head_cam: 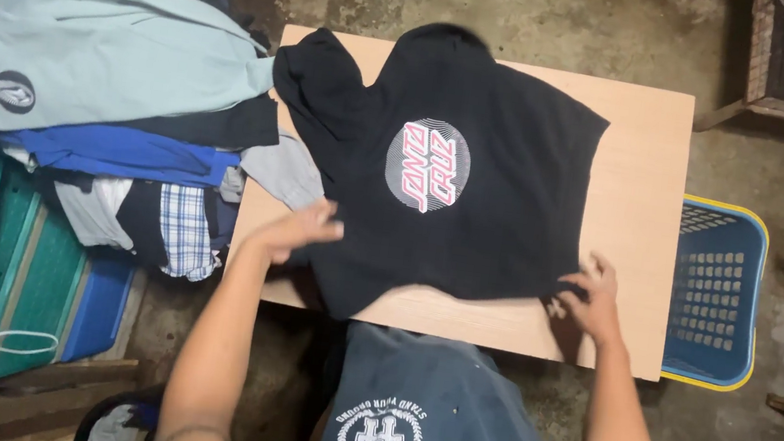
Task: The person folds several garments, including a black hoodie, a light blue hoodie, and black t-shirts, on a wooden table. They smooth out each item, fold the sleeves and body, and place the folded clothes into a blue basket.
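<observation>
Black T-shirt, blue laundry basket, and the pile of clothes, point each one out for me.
black T-shirt (pixel 518 166), head view, plain fabric right of the round print.
blue laundry basket (pixel 717 290), head view, its perforated wall.
pile of clothes (pixel 113 57), head view, the pale green top garment.

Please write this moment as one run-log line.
left hand: over black T-shirt | right hand: gripping hem | shirt: flat on table
</observation>
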